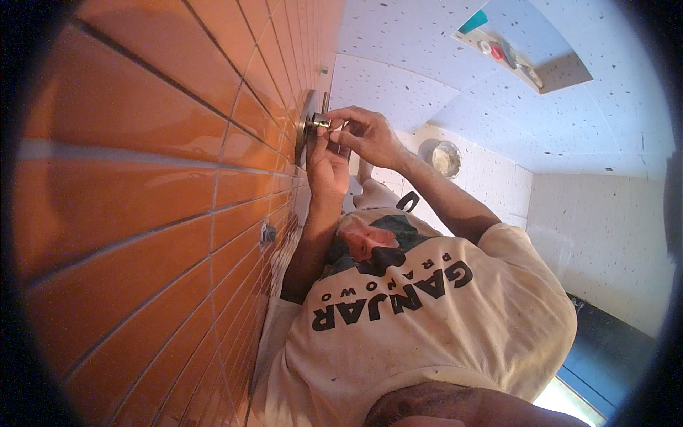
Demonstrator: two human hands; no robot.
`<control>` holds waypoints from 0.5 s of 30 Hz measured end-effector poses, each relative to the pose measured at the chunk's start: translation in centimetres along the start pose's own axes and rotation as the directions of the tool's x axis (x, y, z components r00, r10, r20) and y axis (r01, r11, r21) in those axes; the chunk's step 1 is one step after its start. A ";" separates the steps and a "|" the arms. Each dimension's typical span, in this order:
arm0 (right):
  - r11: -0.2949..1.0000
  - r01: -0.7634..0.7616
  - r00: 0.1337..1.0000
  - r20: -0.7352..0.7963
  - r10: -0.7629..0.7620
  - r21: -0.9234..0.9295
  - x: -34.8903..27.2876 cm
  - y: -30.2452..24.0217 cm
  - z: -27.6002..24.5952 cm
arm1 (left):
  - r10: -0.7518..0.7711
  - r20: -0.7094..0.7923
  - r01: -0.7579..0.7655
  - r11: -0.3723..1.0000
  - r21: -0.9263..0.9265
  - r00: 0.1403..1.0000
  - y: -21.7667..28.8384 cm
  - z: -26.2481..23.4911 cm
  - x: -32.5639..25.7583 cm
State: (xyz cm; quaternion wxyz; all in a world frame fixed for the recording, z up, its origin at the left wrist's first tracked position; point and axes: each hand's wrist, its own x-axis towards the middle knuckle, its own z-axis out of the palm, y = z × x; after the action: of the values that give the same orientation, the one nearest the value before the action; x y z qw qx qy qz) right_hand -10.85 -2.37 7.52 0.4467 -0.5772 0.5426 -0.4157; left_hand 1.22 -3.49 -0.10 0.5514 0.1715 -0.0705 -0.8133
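An orange tiled wall fills the left side, and right beside it someone in a cream shirt is working. At far right there's a recess in the pale wall. The right hand has its thumb and index bent narrowly round the outer end of a metal knob, which sits on a round plate against the tiles. The left hand touches the knob from beneath; I can't tell how tightly its fingers close.
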 end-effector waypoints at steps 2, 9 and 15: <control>1.000 0.012 0.999 -0.030 -0.013 -0.021 -0.1 0.0 -0.1 | -0.014 0.001 0.014 1.000 -0.012 1.000 0.1 0.1 0.0; 0.938 0.092 0.988 -0.087 -0.128 -0.335 0.6 0.8 0.6 | -0.069 -0.029 0.067 0.995 -0.067 0.997 0.6 0.8 -0.2; 0.947 0.059 0.990 -0.105 -0.096 -0.316 1.0 1.6 0.9 | -0.082 -0.044 0.077 0.990 -0.114 0.996 0.4 -1.1 0.4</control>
State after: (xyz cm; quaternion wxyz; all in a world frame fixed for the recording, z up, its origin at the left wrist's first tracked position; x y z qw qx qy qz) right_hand -10.33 -3.36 5.73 0.3000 -0.6357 0.6041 -0.3756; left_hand 1.81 -3.92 -1.10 0.5289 0.1626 -0.0043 -0.8329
